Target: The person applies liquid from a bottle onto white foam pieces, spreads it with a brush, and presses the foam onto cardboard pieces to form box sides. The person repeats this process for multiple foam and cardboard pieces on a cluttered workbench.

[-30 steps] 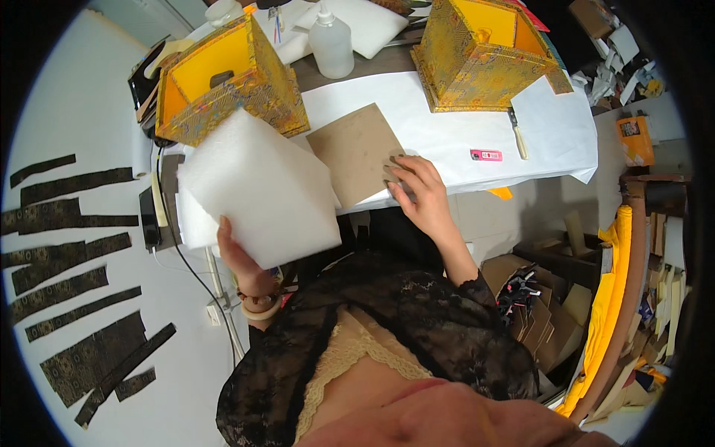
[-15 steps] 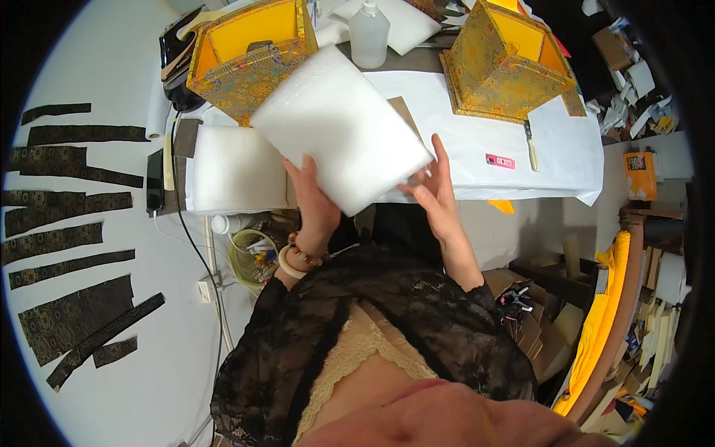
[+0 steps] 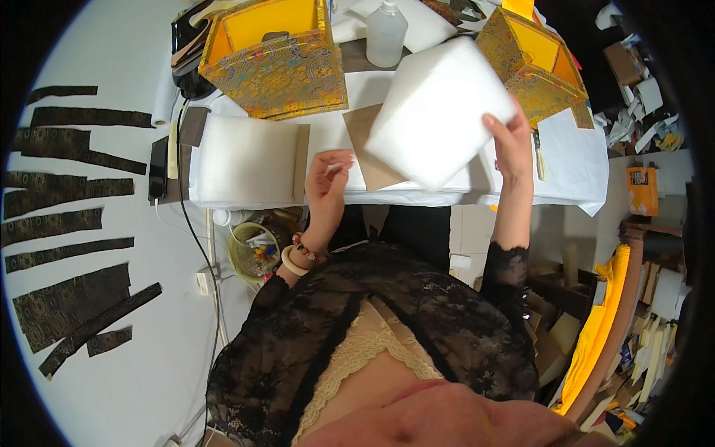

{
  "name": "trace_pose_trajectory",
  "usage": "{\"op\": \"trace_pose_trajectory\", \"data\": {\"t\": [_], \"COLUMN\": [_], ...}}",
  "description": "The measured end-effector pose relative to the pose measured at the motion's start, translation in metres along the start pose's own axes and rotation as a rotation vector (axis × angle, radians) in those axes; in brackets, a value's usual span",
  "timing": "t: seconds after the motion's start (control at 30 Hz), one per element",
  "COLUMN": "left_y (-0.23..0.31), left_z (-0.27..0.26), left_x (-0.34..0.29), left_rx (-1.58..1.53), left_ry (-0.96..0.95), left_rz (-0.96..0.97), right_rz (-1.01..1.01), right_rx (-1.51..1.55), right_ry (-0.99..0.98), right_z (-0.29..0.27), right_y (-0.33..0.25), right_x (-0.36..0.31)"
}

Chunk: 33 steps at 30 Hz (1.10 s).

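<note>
My right hand [image 3: 511, 141] grips a white foam block [image 3: 445, 112] by its right edge, thumb on top. The block is tilted and raised over the table. My left hand [image 3: 328, 177] is off it, over the table's near edge, its fingers loosely bent and nothing seen in them. Between that hand and the block lies a flat grey-brown board [image 3: 366, 138]. Left of my left hand rests another white foam block [image 3: 249, 160] on the white-covered table [image 3: 328, 138]. The raised block hides part of the right-hand brocade box [image 3: 532, 93].
A larger gold brocade box [image 3: 279, 78] with a yellow inside stands at the back left. Behind is a translucent bottle [image 3: 386, 33]. A knife-like tool [image 3: 540, 156] lies at the right. Dark patterned strips [image 3: 93, 117] lie far left; a bin [image 3: 253, 253] sits below the table edge.
The foam block has swung to the right and away from me in my right hand. My left hand has let go of it. The grey-brown board under it now shows more.
</note>
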<state>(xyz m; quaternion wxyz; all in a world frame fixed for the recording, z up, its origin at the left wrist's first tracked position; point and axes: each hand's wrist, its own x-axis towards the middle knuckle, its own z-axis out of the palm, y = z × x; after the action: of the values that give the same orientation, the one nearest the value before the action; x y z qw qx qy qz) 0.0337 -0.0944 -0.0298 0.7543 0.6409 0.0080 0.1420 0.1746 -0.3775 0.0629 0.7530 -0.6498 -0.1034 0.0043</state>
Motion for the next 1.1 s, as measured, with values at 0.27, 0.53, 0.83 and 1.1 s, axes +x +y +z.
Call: {"op": "trace_pose_trajectory", "data": {"t": [0.27, 0.53, 0.83, 1.1], "left_y": [0.000, -0.002, -0.015, -0.014], "left_z": [0.000, -0.001, -0.003, -0.003], "left_x": [0.018, 0.032, 0.040, 0.041], "left_rx": [-0.107, -0.161, 0.004, 0.048], "left_ry": [0.192, 0.067, 0.006, -0.005], "left_rz": [-0.184, -0.315, -0.263, -0.231], "right_rz": [0.184, 0.220, 0.161, 0.120], "right_rx": [-0.158, -0.146, -0.111, -0.059], "right_ry": [-0.393, -0.440, -0.458, -0.494], "right_z": [0.049, 0.062, 0.068, 0.070], "right_y": [0.055, 0.066, 0.069, 0.072], "right_x": [0.055, 0.063, 0.069, 0.069]}}
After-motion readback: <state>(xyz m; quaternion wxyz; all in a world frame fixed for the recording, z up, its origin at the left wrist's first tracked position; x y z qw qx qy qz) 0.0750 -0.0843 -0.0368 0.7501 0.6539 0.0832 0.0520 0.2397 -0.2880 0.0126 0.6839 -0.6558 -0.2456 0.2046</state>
